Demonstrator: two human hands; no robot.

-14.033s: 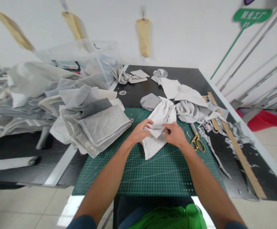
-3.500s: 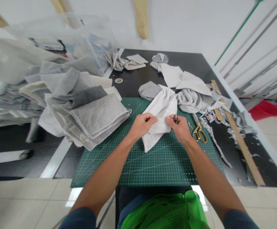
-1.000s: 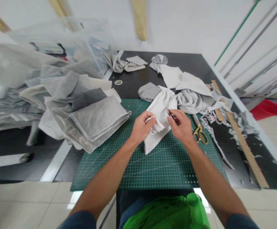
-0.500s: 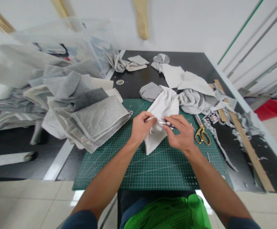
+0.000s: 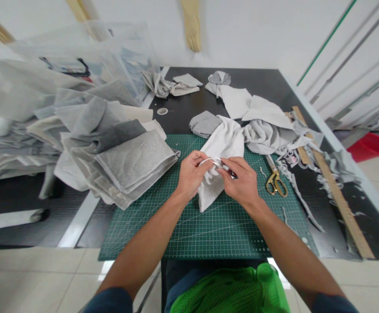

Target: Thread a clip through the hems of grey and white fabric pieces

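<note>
A white piece of cloth [image 5: 230, 137] lies bunched over the green cutting mat [image 5: 209, 234]. My left hand [image 5: 191, 170] pinches a fold of it between thumb and fingers. In my right hand [image 5: 240, 177] is a slim silver tool [image 5: 218, 162] with a dark end showing past the fingers; its exact kind is too small to make out. The tool's tip meets the cloth right beside my left fingertips. Gold-handled scissors [image 5: 276, 182] rest on the mat to the right of my right hand.
Stacked grey cloth pieces [image 5: 137, 161] cover the left side, before a clear plastic bin [image 5: 131, 56]. More cloth [image 5: 264, 134] lies behind the hands. A wooden ruler [image 5: 339, 195] and fabric scraps line the right edge. A red basin [image 5: 370, 148] stands on the floor.
My right hand has moved slightly left, bringing the silver tool closer to my left fingertips. My left hand keeps its pinch on the cloth. The view has shifted slightly.
</note>
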